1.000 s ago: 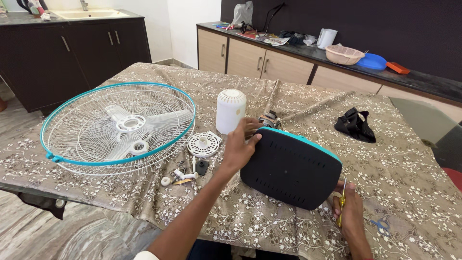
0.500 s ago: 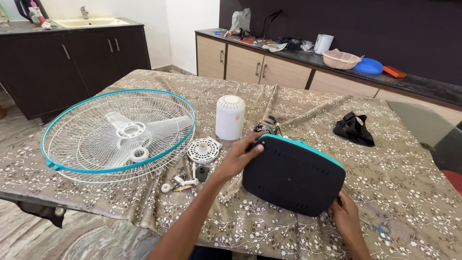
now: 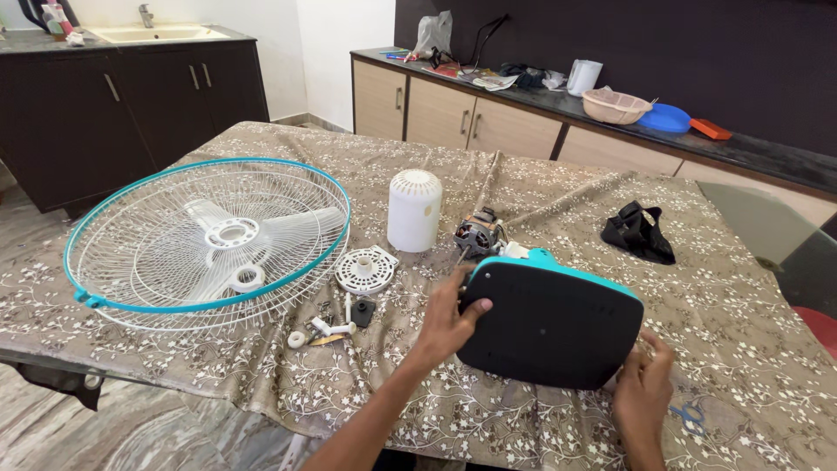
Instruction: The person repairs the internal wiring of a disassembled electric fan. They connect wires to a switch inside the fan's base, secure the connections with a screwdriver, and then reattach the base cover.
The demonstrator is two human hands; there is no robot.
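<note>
Gripping the dark fan base (image 3: 549,327) from both sides, we have it tilted up on the worktop (image 3: 750,305), flat black underside facing us, teal edge running along its top. It sits lower right of centre in the frame. Our left hand (image 3: 449,318) clasps the base's left edge, thumb pressed onto the black face, fingers wrapped behind. Our right hand (image 3: 643,384) holds the lower right corner, fingers curled round the rim.

Just behind the base, touching its upper left corner as far as we can tell, lies the bare fan motor (image 3: 478,235). Up from that, centre frame, the white vented motor cover (image 3: 414,209) stands upright. To its lower left, a round white slotted disc (image 3: 366,269) lies flat, and below it a scatter of small parts (image 3: 327,324), white knobs and a little black piece among them.

Filling the left of the frame, the teal-rimmed wire fan guard (image 3: 209,235) lies flat with the pale blades inside it. Over on the right, well apart from our hands, a crumpled black strap (image 3: 638,231) rests on the patterned cloth.
</note>
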